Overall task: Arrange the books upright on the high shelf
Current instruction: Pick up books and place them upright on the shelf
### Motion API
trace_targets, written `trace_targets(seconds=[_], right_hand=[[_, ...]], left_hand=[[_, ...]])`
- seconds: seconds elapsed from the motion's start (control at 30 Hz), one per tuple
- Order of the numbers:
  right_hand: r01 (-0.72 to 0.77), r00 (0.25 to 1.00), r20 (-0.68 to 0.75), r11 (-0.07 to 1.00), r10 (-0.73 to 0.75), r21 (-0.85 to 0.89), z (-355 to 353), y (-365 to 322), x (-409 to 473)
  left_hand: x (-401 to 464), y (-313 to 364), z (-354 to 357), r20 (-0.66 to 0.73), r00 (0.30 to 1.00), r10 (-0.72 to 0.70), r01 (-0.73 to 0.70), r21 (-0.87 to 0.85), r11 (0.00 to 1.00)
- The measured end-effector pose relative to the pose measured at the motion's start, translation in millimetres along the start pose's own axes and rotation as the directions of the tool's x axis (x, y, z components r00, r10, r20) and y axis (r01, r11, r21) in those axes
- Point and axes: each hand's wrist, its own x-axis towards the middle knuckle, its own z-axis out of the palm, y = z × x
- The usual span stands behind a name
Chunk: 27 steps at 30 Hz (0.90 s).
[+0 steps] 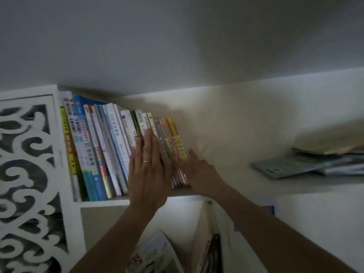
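Row of books (110, 148): standing upright on the high shelf (226, 182), packed against the carved white side panel (29, 164) at the shelf's left end and leaning slightly.
Thin striped books (173, 142): sitting at the end of the row farthest from the panel, spines facing out.
Left hand (147, 168): lying flat against the spines near that far end of the row, fingers (149, 140) straight and held together, gripping nothing; a gold ring (146, 161) is showing on one finger.
Right hand (199, 170): pressing against the outer side of the thin striped books, on the side away from the panel, fingers stretched out and open, holding nothing.
Flat pile of books (307, 162): lying on their sides on the same shelf, well apart from the panel and from the upright row.
Lower compartment: more books (157, 255) are leaning below the shelf, under the two forearms; too dim to tell more.
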Motion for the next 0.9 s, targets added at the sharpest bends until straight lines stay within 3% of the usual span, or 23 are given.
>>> trace_targets(seconds=[0.1,0.17,0.3,0.5,0.6,0.67,0.8,0.9], right_hand=[[0.01,1.0,0.011,0.962,-0.008,-0.272,-30,13,-20],[0.044,0.997,-0.045,0.93,-0.065,-0.366,-63,28,-34],[-0.009,0.989,-0.137,0.881,-0.064,-0.474,-149,86,-52],[-0.206,0.928,-0.372,0.797,-0.026,-0.568,-304,174,-82],[-0.341,0.864,-0.502,0.791,0.05,-0.508,-375,214,-90],[-0.444,0.825,-0.534,0.798,0.187,-0.406,-413,238,-93],[-0.615,0.748,-0.408,0.778,0.524,-0.128,-448,275,-86],[-0.635,0.725,-0.333,0.772,0.603,0.015,-451,287,-70]], left_hand=[[-9,40,-2,-0.022,0.98,0.199,-0.2,-0.008,0.98],[-7,79,0,-0.063,0.966,0.249,-0.255,-0.113,0.96],[12,172,8,-0.083,0.965,0.249,-0.263,-0.33,0.907],[37,320,33,0.065,0.952,0.298,-0.218,-0.539,0.814],[50,389,39,0.123,0.93,0.346,-0.223,-0.559,0.799],[57,426,49,0.132,0.913,0.386,-0.272,-0.51,0.816],[72,463,73,0.182,0.896,0.405,-0.33,-0.337,0.882],[80,465,78,0.172,0.885,0.432,-0.381,-0.266,0.886]])
